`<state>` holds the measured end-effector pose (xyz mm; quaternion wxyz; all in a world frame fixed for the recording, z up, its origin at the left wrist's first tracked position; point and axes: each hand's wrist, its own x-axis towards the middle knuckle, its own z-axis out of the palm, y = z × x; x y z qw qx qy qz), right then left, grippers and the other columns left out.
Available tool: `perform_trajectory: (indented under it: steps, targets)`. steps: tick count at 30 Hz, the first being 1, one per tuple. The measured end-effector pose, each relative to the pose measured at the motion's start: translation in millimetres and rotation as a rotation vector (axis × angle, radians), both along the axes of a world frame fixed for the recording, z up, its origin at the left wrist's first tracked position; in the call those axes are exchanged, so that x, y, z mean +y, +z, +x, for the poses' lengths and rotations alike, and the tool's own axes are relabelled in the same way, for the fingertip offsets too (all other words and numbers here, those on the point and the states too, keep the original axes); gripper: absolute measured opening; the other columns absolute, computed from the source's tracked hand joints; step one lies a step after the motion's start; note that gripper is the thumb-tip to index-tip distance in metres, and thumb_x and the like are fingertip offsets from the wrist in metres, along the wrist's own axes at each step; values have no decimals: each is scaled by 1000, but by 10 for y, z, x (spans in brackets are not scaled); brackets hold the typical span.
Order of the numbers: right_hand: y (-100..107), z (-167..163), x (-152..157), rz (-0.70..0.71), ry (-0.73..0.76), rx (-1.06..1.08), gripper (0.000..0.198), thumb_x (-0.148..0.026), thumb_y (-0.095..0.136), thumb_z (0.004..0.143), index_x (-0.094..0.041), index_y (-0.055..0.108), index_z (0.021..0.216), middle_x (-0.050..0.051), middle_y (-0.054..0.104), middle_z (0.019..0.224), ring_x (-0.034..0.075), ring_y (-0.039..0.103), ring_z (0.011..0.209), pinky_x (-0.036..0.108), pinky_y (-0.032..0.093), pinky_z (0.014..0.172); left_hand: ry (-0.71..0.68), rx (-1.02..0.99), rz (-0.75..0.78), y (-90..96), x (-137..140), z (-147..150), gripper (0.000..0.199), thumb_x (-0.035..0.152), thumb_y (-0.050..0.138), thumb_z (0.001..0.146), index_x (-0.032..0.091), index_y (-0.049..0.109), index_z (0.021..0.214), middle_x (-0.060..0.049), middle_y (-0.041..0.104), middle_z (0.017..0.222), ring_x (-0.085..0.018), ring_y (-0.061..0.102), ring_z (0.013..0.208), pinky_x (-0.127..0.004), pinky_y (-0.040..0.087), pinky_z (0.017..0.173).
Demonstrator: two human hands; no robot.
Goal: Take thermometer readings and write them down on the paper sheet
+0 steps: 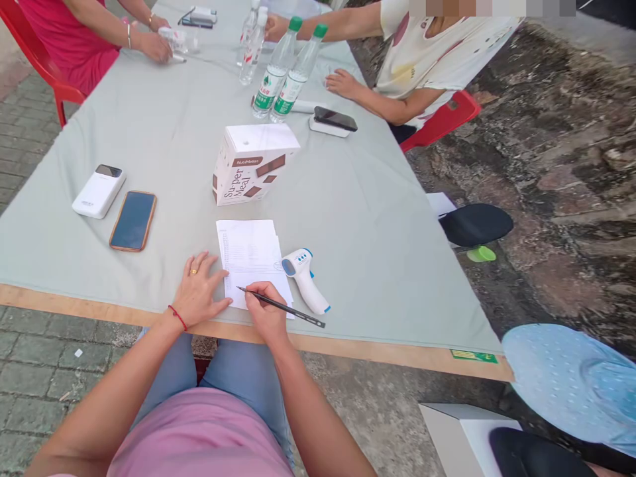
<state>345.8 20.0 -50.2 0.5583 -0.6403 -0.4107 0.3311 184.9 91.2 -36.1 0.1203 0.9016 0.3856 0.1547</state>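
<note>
My right hand (268,311) grips a black pencil (293,309), its tip over the lower part of a white printed sheet (251,255). The sheet lies in a small stack near the table's front edge. Flat on the cloth, my left hand (201,291) has its fingers spread, with fingertips and thumb at the paper's left edge. Just right of the paper lies a white and blue infrared thermometer (307,281), handle pointing toward me. Behind the sheets stands a white and brown Super Meal box (253,165).
A phone (133,220) and a white power bank (99,191) lie at left. Water bottles (285,79) and another phone on a white block (334,121) stand farther back. Two people sit across the table (387,265); one person's hand (156,48) holds a bottle. A blue hat (571,377) is at lower right.
</note>
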Motion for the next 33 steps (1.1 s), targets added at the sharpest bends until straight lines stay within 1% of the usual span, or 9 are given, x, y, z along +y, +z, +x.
perform_trajectory:
  steps: [4,8,18,23,30,33]
  targets:
    - [-88,-86,32,-3,24,-83,9,-30,57,71,-22,58,68,-3,57,57,13,50,51,26,43,50,5,-8,2,-13,-8,9,49,43,71,76,19,63,118,-17,47,137,-38,32,138,-57,24,115]
    - [-135,-120,30,-15,64,-148,11,-32,56,73,-22,57,67,-3,57,59,14,52,53,28,43,55,7,-23,8,-35,-15,17,44,40,67,79,19,63,117,-17,48,136,-37,33,138,-57,24,115]
    - [-156,-100,12,-44,116,-262,14,-34,53,77,-23,56,69,-3,58,61,15,52,56,29,42,58,10,-38,33,-51,-26,24,43,39,66,79,18,64,116,-18,48,137,-37,33,138,-57,25,115]
    - [-172,-95,8,-48,110,-251,14,-35,53,77,-23,56,71,-3,58,61,15,52,55,29,42,57,8,-39,24,-56,-26,24,44,39,66,78,18,63,116,-18,48,137,-37,33,138,-57,25,115]
    - [-156,-91,12,-33,102,-291,16,-36,52,78,-23,55,69,-3,57,60,15,50,54,29,41,57,12,-27,-23,5,-29,22,40,28,63,78,19,62,117,-16,47,138,-36,31,139,-58,23,116]
    - [-151,-94,15,-31,103,-304,16,-36,52,78,-23,54,69,-3,57,59,15,50,54,29,41,56,14,-17,-28,19,-30,28,41,28,63,77,18,62,117,-17,47,138,-37,32,139,-57,23,116]
